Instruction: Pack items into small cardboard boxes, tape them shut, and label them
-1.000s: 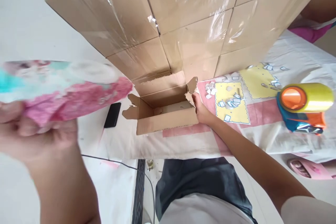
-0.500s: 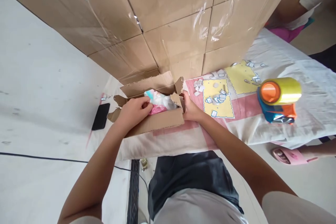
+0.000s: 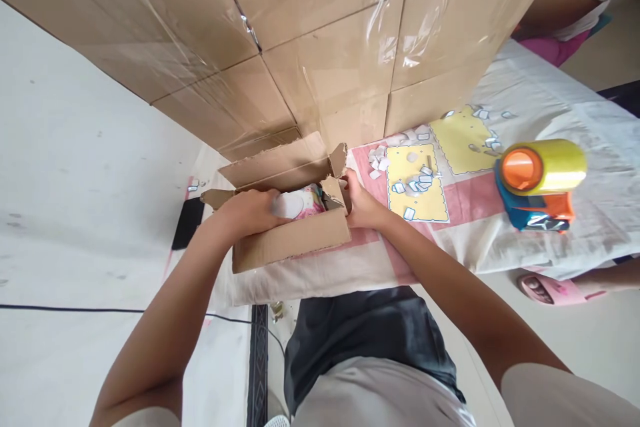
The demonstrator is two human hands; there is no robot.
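Observation:
A small open cardboard box (image 3: 295, 240) lies on the cloth-covered table with its flaps spread. In it is a pink, white and multicoloured printed item (image 3: 307, 203), perhaps a plastic-wrapped pack; its exact kind does not show. My left hand (image 3: 256, 210) reaches into the left half of the box and grips the item's left end, its fingertips partly hidden. At the right end, my right hand (image 3: 361, 203) clasps the box wall beside a torn flap (image 3: 333, 190).
Large taped cartons (image 3: 340, 47) rise behind the box. A tape dispenser (image 3: 537, 190) with a yellow roll stands to the right, past yellow sheets (image 3: 417, 183) with small white stickers. A black phone (image 3: 187, 223) lies left. Another person's foot in a pink slipper (image 3: 555, 288) shows lower right.
My left hand has moved deeper into the box and left. The item inside has turned, showing a white rounded part and a colourful print. My right hand stays at the box's right end.

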